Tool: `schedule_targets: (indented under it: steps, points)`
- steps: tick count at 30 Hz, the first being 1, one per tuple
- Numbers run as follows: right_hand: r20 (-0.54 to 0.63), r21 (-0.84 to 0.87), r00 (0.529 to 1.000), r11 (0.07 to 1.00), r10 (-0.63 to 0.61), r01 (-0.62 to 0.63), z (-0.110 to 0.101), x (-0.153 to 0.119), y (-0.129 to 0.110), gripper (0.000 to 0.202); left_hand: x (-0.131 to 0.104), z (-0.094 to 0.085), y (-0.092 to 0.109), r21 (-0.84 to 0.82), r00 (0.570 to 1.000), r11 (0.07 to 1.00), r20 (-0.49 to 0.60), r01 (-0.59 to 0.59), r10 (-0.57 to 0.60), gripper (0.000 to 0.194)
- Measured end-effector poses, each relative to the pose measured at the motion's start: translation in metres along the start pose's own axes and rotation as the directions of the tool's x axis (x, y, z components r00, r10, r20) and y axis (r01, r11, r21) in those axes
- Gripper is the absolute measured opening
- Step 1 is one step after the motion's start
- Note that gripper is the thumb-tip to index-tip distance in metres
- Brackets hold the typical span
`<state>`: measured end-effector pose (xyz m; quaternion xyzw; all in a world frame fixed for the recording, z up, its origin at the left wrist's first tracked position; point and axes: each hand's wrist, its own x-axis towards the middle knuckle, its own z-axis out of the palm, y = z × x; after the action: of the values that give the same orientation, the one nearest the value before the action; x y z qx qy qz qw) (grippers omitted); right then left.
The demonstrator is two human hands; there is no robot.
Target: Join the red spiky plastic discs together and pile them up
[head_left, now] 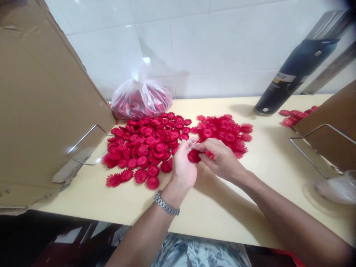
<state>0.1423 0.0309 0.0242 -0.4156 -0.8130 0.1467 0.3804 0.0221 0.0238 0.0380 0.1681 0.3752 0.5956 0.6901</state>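
Above the front of the table, my left hand (184,165), with a metal watch on its wrist, holds a dark red artificial flower (194,156) at its fingers. The fingers of my right hand (221,157) are closed in a pinch at the same flower's edge. A brighter red petal piece (210,154) shows between the right fingers. To the left of my hands spreads a heap of dark red flowers (144,141). Behind my right hand lies a second pile of lighter red petal pieces (222,128). My fingers partly hide the held flower.
A tied clear bag (141,98) of red pieces sits against the tiled wall. Cardboard (41,92) stands at left, and a metal wire stand (86,142) is beside it. At right are a dark bottle (289,74), another wire stand (308,155) and a plastic bag (338,189).
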Motion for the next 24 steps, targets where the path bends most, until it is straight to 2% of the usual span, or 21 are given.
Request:
schedule_targets:
  steps: [4, 7, 9, 11, 13, 15, 17, 21, 22, 24]
  points:
    - [-0.082, 0.068, 0.993, 0.994, 0.090, -0.084, -0.002, 0.000, -0.001, 0.022, -0.005, -0.013, 0.002, 0.028, 0.981, 0.995, 0.170, 0.093, -0.096, 0.020]
    - [-0.121, 0.027, 0.992, 0.999, 0.027, -0.023, -0.002, -0.001, -0.002, 0.020, -0.008, -0.021, 0.000, 0.106, 0.954, 0.993, 0.292, 0.043, -0.072, 0.019]
    - [-0.149, -0.032, 0.989, 0.999, -0.021, 0.017, -0.002, -0.002, -0.003, 0.017, -0.008, -0.023, -0.003, 0.146, 0.961, 0.988, 0.275, -0.044, 0.002, 0.022]
    - [-0.165, -0.063, 0.986, 0.998, -0.016, 0.006, -0.002, -0.003, -0.004, 0.012, -0.008, -0.024, -0.006, 0.196, 0.970, 0.969, 0.221, -0.151, 0.106, 0.021]
    - [-0.120, -0.009, 0.992, 0.999, 0.041, -0.043, -0.002, -0.004, -0.004, 0.006, -0.008, -0.025, -0.008, 0.274, 0.958, 0.927, 0.198, -0.256, 0.206, 0.018]
    - [-0.047, 0.068, 0.994, 0.993, 0.097, -0.094, -0.001, -0.006, -0.004, 0.008, -0.008, -0.026, -0.009, 0.349, 0.941, 0.880, 0.217, -0.323, 0.259, 0.013]
    - [-0.024, 0.095, 0.994, 0.990, 0.105, -0.102, -0.001, -0.008, -0.004, 0.014, -0.009, -0.026, -0.007, 0.404, 0.939, 0.855, 0.244, -0.326, 0.243, 0.011]
    - [-0.077, 0.076, 0.993, 0.994, 0.087, -0.081, -0.005, -0.010, -0.006, 0.019, -0.009, -0.026, -0.001, 0.468, 0.964, 0.851, 0.222, -0.238, 0.147, 0.015]
    - [-0.052, 0.124, 0.993, 0.988, 0.102, -0.095, -0.006, -0.010, -0.007, 0.020, -0.009, -0.026, 0.000, 0.459, 0.969, 0.862, 0.209, -0.213, 0.128, 0.014]
    - [0.067, 0.331, 0.988, 0.931, 0.138, -0.152, -0.008, -0.009, -0.010, 0.023, -0.007, -0.026, 0.002, 0.418, 0.976, 0.896, 0.208, -0.149, 0.065, 0.015]
